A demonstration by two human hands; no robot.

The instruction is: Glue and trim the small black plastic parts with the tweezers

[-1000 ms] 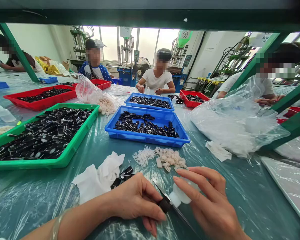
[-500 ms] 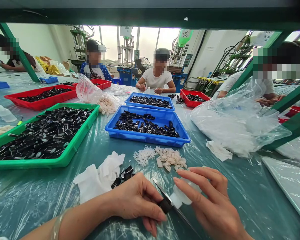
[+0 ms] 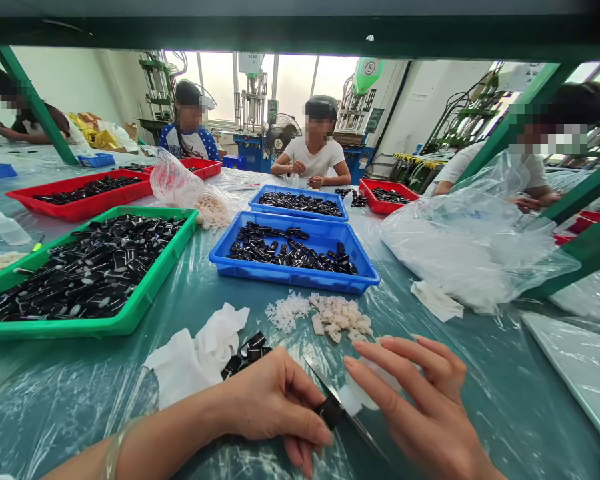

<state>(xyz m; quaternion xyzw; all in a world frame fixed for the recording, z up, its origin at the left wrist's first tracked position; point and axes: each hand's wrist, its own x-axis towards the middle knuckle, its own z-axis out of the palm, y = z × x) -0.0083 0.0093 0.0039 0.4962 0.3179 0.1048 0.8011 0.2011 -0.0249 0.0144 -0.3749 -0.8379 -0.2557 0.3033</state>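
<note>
Between the thumb and fingers of my left hand (image 3: 273, 400) is a small black plastic part (image 3: 331, 412). My right hand (image 3: 425, 400) is open, its fingers stretched out and apart above a translucent white squeeze bottle (image 3: 353, 397) that it partly hides. Whether the fingers touch the bottle, I cannot tell. Pointed metal tweezers (image 3: 320, 373) lie between the hands, passing behind the black part. Beyond my left hand are a few more black parts (image 3: 254, 345) beside a crumpled white cloth (image 3: 195, 363). Small white bits (image 3: 286, 311) and beige pieces (image 3: 341, 319) lie in heaps ahead.
Black parts fill a green tray (image 3: 135, 313) at left and blue trays (image 3: 290, 277) in the middle. A red tray (image 3: 75, 210) stands farther back. Clear plastic bags (image 3: 460, 260) lie at right, near a green frame post (image 3: 570, 260). Several people sit around the table.
My right hand's fingers have spread and lifted slightly. My left hand stays in nearly the same place with the black part.
</note>
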